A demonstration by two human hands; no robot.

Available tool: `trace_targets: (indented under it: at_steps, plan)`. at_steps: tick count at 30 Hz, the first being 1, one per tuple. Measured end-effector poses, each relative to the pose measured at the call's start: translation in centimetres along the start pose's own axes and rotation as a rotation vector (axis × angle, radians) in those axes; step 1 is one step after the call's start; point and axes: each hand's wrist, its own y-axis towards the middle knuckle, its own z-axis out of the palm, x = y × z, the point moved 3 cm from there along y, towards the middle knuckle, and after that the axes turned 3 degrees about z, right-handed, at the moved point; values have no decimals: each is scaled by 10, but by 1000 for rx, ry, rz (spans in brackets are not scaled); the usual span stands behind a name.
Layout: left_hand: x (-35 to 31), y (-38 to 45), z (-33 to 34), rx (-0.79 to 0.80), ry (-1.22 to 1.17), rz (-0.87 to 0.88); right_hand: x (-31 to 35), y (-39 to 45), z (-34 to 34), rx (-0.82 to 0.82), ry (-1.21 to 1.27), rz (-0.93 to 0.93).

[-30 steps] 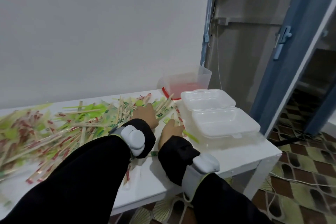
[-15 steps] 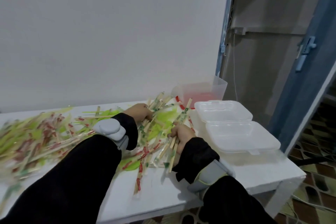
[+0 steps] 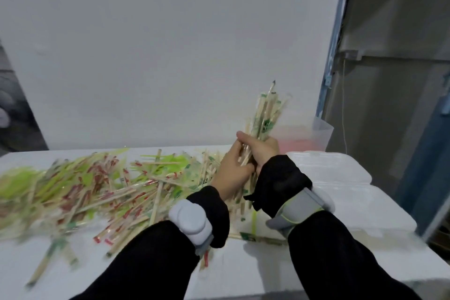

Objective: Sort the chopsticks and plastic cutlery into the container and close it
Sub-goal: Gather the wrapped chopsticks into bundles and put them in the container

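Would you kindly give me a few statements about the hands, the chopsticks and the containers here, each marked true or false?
1. Both hands hold one bundle of chopsticks. True: the left hand and the right hand grip it together.
2. The bundle lies flat on the table. False: it is raised, its top ends pointing up.
3. A pile of wrapped chopsticks covers the table's left part. True.
4. The white foam container is to the left of the hands. False: it is to their right.
5. The clear tub stands behind the foam container. True.
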Motion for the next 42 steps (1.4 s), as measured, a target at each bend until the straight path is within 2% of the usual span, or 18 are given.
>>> trace_targets:
  at_steps: [3,5,7,12,17,19,21,23,24,27,30,33,36,39,42]
  plan:
    - [4,-4,9,-30,-240,34,10,-4,-8,-24,11,-96]
    - [8,-5,10,-128,-403,6,12,-10,-11,-12,-24,-178]
    - [8,0,4,-230,-407,-10,6,-13,-14,3,-37,-231]
    - [-36,28,-12,-148,-313,65,-17,-16,-16,137,-107,-284]
    - [-76,46,-17,-12,-90,153,-43,-9,-20,275,-291,-194]
    - [-74,44,-12,50,65,143,-48,-5,-23,290,-339,-134]
    - [-56,41,-8,111,328,116,-51,-4,-23,273,-380,-105]
    - [-40,35,-7,173,618,176,-58,2,-22,243,-370,-108]
    - [-36,31,-7,174,671,231,-62,5,-23,235,-351,-115]
    - [-45,23,-12,107,591,351,-53,-8,-18,227,-332,-154]
    - [-58,26,-11,159,535,325,-47,-12,-13,265,-351,-225]
    - [-62,29,-7,140,665,320,-41,-12,-12,282,-344,-265]
    - [-52,28,-7,7,778,425,-40,-11,-12,303,-350,-247]
    - [-45,29,-9,-18,719,460,-36,-12,-9,281,-414,-250]
    - [-42,32,-13,-9,606,386,-27,-4,-6,212,-365,-252]
